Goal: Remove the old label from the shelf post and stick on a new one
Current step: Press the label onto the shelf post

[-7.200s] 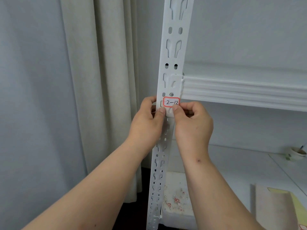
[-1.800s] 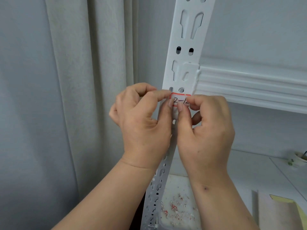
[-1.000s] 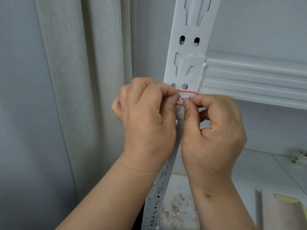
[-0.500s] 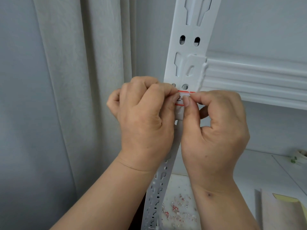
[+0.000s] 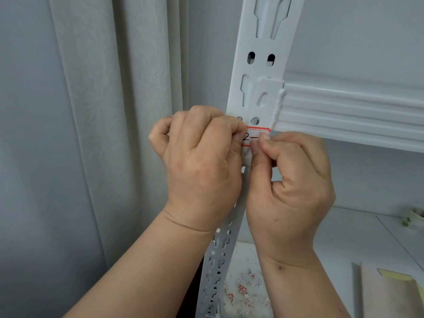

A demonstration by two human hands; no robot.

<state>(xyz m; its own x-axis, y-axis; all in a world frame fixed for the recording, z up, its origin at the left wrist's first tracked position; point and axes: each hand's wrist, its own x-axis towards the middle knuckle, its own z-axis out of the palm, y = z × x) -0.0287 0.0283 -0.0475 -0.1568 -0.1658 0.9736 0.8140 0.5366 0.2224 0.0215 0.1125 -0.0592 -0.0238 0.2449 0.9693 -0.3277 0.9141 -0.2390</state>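
A white perforated shelf post [image 5: 261, 72] runs top to bottom through the middle. A small white label [image 5: 254, 136] with a red border and handwritten "2-" sticks on it just below two round holes. My left hand [image 5: 202, 161] is curled at the label's left edge, thumb tip against it. My right hand [image 5: 291, 187] presses thumb and forefinger on the label's lower right part, hiding the rest of the writing. I cannot tell whether any corner has lifted off the post.
A white ribbed shelf beam [image 5: 353, 113] joins the post on the right. A pale curtain [image 5: 110, 134] hangs to the left. Torn red-and-white label scraps [image 5: 245, 292] lie on the lower shelf, with a beige sheet [image 5: 387, 294] at bottom right and a tape roll [image 5: 416, 216].
Both hands stay at the label. My right thumb and forefinger have slid slightly right and down, baring a little more of the label's top edge and the "2-".
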